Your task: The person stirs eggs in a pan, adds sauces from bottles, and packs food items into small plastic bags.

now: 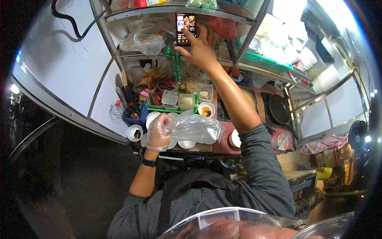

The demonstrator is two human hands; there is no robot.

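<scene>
Left hand [160,130]: gloved, clenched around clear plastic film [199,126] above worktop [221,148]. Right hand [202,51]: bare, fingers spread, nothing grasped; fingertip at lit phone [181,23].

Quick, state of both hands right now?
Left hand: closed, holding thin clear plastic.
Right hand: open, holding nothing, one finger at the phone.
</scene>
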